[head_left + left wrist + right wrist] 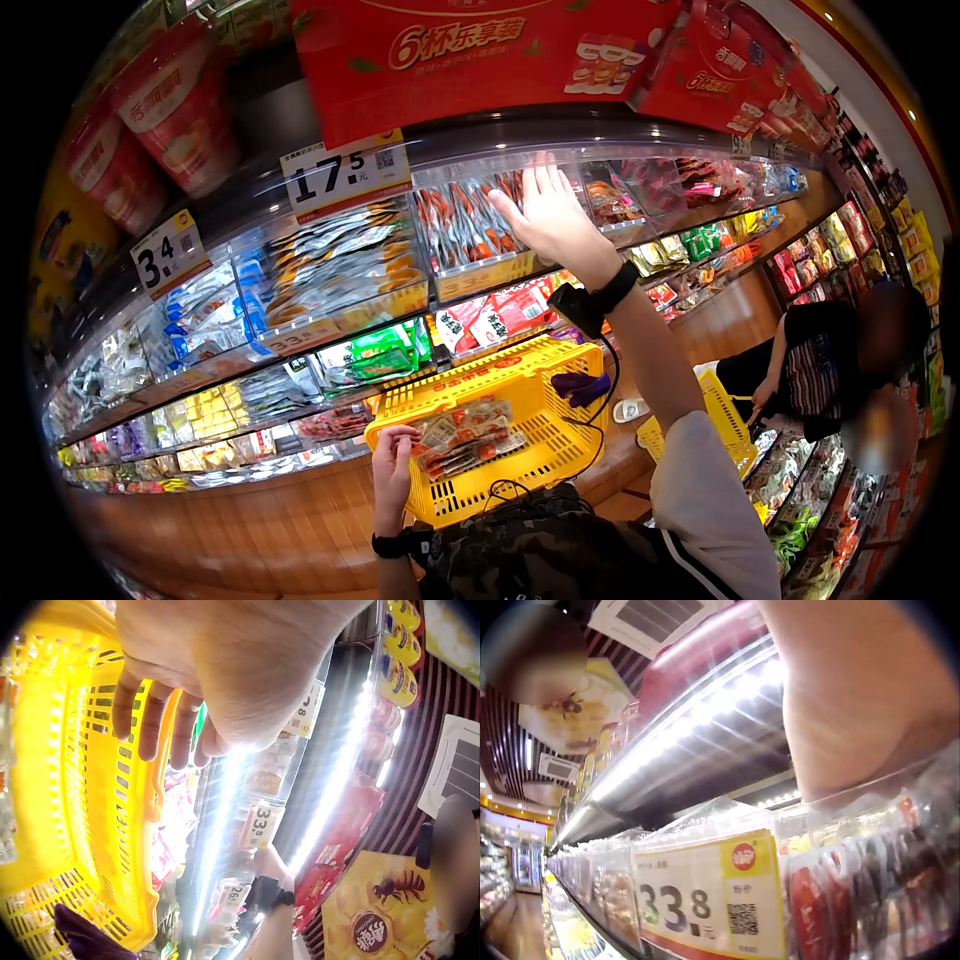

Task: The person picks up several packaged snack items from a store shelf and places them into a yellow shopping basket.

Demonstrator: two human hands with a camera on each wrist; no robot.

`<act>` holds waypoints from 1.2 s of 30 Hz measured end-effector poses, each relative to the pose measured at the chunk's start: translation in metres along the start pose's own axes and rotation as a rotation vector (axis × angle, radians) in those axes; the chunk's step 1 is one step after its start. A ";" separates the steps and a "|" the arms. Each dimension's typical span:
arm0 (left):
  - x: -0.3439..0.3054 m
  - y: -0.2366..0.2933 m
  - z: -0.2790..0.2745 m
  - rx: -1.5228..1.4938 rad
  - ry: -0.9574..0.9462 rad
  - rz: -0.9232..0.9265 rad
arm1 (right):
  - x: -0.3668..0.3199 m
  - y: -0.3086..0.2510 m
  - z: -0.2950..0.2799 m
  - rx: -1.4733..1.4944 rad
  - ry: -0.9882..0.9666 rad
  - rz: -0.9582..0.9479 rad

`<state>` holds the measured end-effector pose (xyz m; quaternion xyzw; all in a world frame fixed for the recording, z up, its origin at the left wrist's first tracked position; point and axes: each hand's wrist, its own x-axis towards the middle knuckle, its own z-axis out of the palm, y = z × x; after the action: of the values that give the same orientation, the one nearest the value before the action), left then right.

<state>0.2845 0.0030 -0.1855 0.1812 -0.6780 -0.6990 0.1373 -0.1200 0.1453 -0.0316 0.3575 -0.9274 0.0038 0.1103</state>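
Note:
My left hand (393, 475) is at the left end of a yellow basket (545, 455), its fingers bent over the rim. In the left wrist view, that hand (225, 675) shows several fingers hanging across the basket wall (75, 802). Clear packets (465, 430) and a dark purple item (580, 388) lie inside the basket. My right hand (552, 215) extends over a clear shelf bin of red-and-silver packets (465, 220), thumb spread from straight fingers. In the right wrist view, the hand (862, 697) is above the bin's red packets (810, 907); its fingertips are hidden.
A 33.8 price card (705, 896) fronts the bins. Red boxes (480, 60) stand on the shelf above, with 17.5 (345, 175) and 3.4 (170, 250) price cards below them. A person in dark clothing (810, 350) holds another yellow basket (728, 415) at the right.

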 end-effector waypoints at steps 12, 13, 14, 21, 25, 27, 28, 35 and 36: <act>-0.001 -0.001 0.012 0.013 0.001 0.025 | -0.017 0.005 -0.007 0.087 0.300 -0.082; -0.001 -0.002 0.013 0.004 0.018 0.027 | -0.024 -0.008 -0.034 0.282 0.291 0.034; -0.001 -0.002 0.012 0.021 0.016 0.018 | -0.025 -0.014 -0.043 0.242 0.218 0.099; 0.002 0.004 0.019 0.117 -0.031 0.026 | -0.016 0.004 -0.035 -0.105 0.445 -0.048; 0.002 0.003 0.024 0.093 -0.046 -0.008 | -0.004 -0.003 -0.035 -0.166 0.201 0.052; 0.003 0.002 0.025 0.102 -0.050 0.002 | -0.001 -0.006 -0.033 -0.172 0.231 0.050; 0.003 0.002 0.027 0.090 -0.062 0.000 | -0.001 -0.010 -0.033 -0.178 0.218 0.051; 0.003 0.011 0.030 0.079 -0.073 0.024 | 0.007 0.022 -0.025 -0.036 0.577 -0.196; 0.003 0.010 0.030 0.080 -0.074 0.024 | 0.010 0.025 -0.022 -0.076 0.490 -0.199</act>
<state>0.2685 0.0280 -0.1753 0.1527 -0.7120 -0.6760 0.1132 -0.1392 0.1592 -0.0058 0.4308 -0.8329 0.0447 0.3447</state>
